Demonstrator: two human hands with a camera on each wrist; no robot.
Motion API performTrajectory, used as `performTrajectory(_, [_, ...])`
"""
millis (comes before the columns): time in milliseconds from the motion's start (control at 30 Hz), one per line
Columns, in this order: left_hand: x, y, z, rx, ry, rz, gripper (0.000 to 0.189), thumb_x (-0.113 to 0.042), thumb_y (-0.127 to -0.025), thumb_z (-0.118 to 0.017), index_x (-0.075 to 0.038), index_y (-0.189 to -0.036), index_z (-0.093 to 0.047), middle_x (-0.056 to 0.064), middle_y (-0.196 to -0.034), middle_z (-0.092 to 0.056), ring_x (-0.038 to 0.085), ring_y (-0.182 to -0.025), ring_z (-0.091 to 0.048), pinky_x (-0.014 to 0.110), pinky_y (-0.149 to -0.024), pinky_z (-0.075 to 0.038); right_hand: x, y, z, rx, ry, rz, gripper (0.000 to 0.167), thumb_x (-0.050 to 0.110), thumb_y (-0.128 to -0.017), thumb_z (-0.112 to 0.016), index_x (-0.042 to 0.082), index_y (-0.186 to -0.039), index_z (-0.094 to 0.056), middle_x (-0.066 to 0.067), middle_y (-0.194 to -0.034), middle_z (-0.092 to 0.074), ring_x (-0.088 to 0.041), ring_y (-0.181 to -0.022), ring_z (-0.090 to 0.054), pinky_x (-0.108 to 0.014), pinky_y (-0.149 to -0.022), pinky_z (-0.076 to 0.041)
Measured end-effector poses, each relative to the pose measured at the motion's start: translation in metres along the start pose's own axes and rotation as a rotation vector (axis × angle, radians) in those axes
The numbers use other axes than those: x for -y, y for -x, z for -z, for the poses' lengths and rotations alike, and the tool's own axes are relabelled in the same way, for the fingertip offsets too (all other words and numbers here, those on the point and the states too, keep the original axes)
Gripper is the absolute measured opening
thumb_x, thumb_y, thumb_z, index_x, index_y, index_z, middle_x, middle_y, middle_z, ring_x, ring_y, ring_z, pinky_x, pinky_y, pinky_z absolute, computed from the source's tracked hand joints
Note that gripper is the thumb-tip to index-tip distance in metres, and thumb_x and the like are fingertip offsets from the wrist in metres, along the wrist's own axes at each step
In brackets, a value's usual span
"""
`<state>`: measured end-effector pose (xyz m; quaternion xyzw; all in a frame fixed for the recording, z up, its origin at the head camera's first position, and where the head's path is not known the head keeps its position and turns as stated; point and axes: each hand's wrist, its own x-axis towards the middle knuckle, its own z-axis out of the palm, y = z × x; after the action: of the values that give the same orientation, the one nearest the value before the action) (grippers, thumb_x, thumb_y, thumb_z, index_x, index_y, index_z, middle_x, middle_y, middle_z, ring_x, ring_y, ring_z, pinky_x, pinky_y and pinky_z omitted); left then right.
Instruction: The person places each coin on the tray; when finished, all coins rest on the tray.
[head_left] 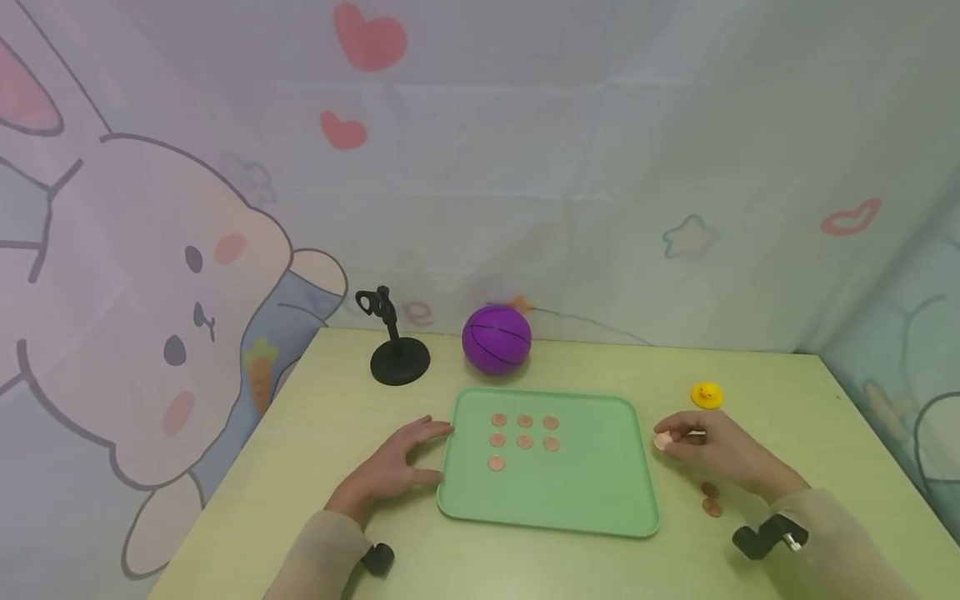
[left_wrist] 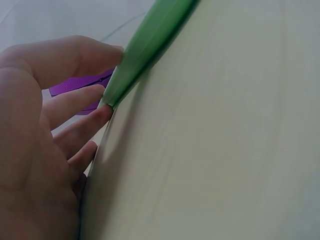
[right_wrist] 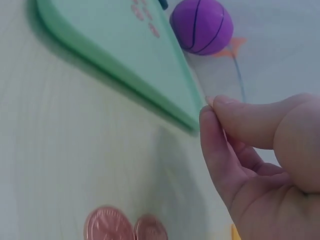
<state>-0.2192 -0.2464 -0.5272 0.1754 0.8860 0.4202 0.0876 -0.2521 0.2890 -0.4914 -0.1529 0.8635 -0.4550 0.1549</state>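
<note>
Between thumb and fingertips my right hand (head_left: 712, 446) pinches a copper coin (head_left: 662, 440), held just off the right edge of the green tray (head_left: 600, 500). In the right wrist view only a sliver of that coin (right_wrist: 209, 101) shows past the thumb. My left hand (head_left: 393, 467) rests at the tray's left edge, fingers and thumb spread and touching the rim. Several copper coins (head_left: 525, 442) lie on the tray, two rows of three with a single coin (head_left: 496, 463) below at the left. Two more coins (head_left: 712, 507) lie on the table below my right hand.
A purple ball (head_left: 497, 340) sits behind the tray, and a black stand with a round base (head_left: 401, 361) is to its left. A yellow rubber duck (head_left: 707, 395) sits beyond my right hand. A printed cloth (head_left: 525, 208) hangs along the table's back edge.
</note>
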Motion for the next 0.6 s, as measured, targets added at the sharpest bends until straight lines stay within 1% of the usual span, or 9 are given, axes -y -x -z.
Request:
performTrajectory(67, [0.001, 0.000, 0.000, 0.000, -0.001, -0.003, 0.075, -0.026, -0.081, -0.084, -0.022, -0.152, -0.058, 0.008, -0.165, -0.043, 0.040, -0.159, -0.023, 0.068, -0.126, -0.016, 0.002, -0.001, -0.001, -0.003, -0.039, 0.002, 0.042, 0.028, -0.098, -0.076, 0.002, -0.130, -0.069, -0.012, -0.114, -0.068, -0.023, -0.108, -0.069, -0.023, -0.088, -0.057])
performTrajectory(167, [0.001, 0.000, 0.000, 0.002, 0.005, 0.002, 0.075, -0.025, -0.082, -0.084, -0.022, -0.152, -0.058, 0.007, -0.165, -0.043, 0.039, -0.159, -0.023, 0.067, -0.126, -0.016, 0.007, -0.003, -0.003, -0.001, -0.066, 0.035, 0.045, 0.027, -0.099, -0.076, 0.000, -0.133, -0.067, -0.014, -0.118, -0.068, -0.022, -0.112, -0.069, -0.023, -0.090, -0.058])
performTrajectory(267, [0.001, 0.000, 0.000, 0.003, 0.009, 0.003, 0.075, -0.025, -0.082, -0.084, -0.023, -0.152, -0.058, 0.006, -0.165, -0.043, 0.038, -0.159, -0.023, 0.066, -0.126, -0.017, 0.013, -0.006, -0.007, 0.005, -0.086, 0.068, 0.045, 0.025, -0.099, -0.075, -0.001, -0.134, -0.067, -0.014, -0.121, -0.069, -0.020, -0.112, -0.070, -0.023, -0.092, -0.058])
performTrajectory(467, [0.001, 0.000, 0.001, 0.003, 0.013, -0.010, 0.075, -0.025, -0.082, -0.084, -0.022, -0.152, -0.058, 0.007, -0.164, -0.044, 0.038, -0.159, -0.023, 0.066, -0.126, -0.017, 0.020, -0.017, -0.022, 0.031, -0.129, 0.122, 0.045, 0.021, -0.098, -0.076, -0.005, -0.134, -0.066, -0.018, -0.126, -0.070, -0.016, -0.108, -0.072, -0.025, -0.091, -0.059])
performTrajectory(600, [-0.001, 0.001, 0.001, 0.005, 0.016, -0.007, 0.074, -0.024, -0.082, -0.084, -0.022, -0.151, -0.058, 0.007, -0.165, -0.044, 0.038, -0.159, -0.023, 0.066, -0.126, -0.017, 0.026, -0.024, -0.034, 0.046, -0.173, 0.144, 0.043, 0.016, -0.098, -0.076, -0.008, -0.132, -0.066, -0.020, -0.122, -0.069, -0.015, -0.103, -0.072, -0.025, -0.090, -0.060])
